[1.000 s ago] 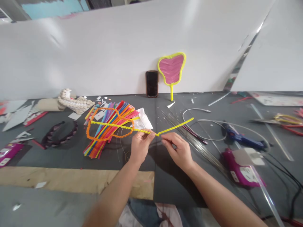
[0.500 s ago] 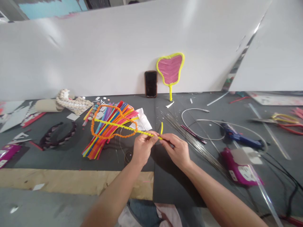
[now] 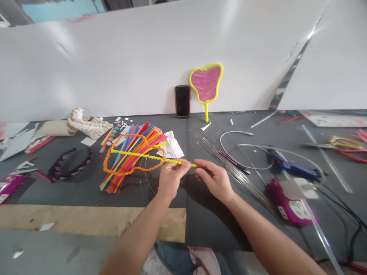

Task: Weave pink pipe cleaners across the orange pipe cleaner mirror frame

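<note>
Left hand (image 3: pixel 172 178) pinches a fuzzy, spiral-wound yellow stem (image 3: pixel 151 156), wavy orange loop (image 3: pixel 122 174) at ten o'clock; right hand (image 3: pixel 215 179) nears the stem's tip, finger grip unclear

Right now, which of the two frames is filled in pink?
The yellow-edged frame, upright beside the phone. The orange frame your left hand holds is unfilled.

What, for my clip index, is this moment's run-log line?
left hand: pinching yellow twisted stem | right hand: at stem's tip | orange loop: over pipe-cleaner bundle
</note>
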Tool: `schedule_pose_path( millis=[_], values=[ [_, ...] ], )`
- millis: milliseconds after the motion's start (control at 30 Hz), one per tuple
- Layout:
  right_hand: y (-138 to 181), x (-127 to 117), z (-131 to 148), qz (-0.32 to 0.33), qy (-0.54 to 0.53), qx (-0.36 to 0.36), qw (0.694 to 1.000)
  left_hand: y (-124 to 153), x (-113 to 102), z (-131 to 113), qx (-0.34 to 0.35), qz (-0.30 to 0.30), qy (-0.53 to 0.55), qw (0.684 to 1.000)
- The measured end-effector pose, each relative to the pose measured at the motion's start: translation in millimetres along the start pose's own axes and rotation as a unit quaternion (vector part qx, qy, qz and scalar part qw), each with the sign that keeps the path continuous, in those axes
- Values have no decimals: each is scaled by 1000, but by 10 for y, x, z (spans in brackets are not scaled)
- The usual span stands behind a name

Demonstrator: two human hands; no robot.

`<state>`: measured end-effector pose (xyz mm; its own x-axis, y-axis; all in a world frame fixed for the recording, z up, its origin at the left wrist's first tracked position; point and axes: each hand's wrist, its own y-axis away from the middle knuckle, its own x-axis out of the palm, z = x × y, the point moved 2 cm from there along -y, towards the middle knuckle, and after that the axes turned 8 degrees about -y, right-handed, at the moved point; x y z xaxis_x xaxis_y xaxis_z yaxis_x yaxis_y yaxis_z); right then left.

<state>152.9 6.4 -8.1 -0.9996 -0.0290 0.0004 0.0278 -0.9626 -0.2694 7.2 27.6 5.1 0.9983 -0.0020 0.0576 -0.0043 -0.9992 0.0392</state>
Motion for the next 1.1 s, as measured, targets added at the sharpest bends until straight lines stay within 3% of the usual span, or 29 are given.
schedule_pose_path(
  millis=[200, 333, 533, 833, 1100],
  values=[
    [-14, -26, 14, -2, 171, -186, 967, -5, 2, -19, -50, 28, 72, 996],
    [-20, -20, 62, 2, 219, -248, 944, 13, 10, -28, -69, 51, 80, 993],
    [-39, -76, 96, 18, 251, -268, 930, 18, -1, -55, -103, 52, 89, 989],
    [-31, -66, 139, 27, 233, -276, 932, 53, -12, -98, -149, 62, 81, 984],
    [-22, -56, 110, 35, 237, -266, 934, 29, -18, -89, -60, 74, 15, 995]
  ],
)
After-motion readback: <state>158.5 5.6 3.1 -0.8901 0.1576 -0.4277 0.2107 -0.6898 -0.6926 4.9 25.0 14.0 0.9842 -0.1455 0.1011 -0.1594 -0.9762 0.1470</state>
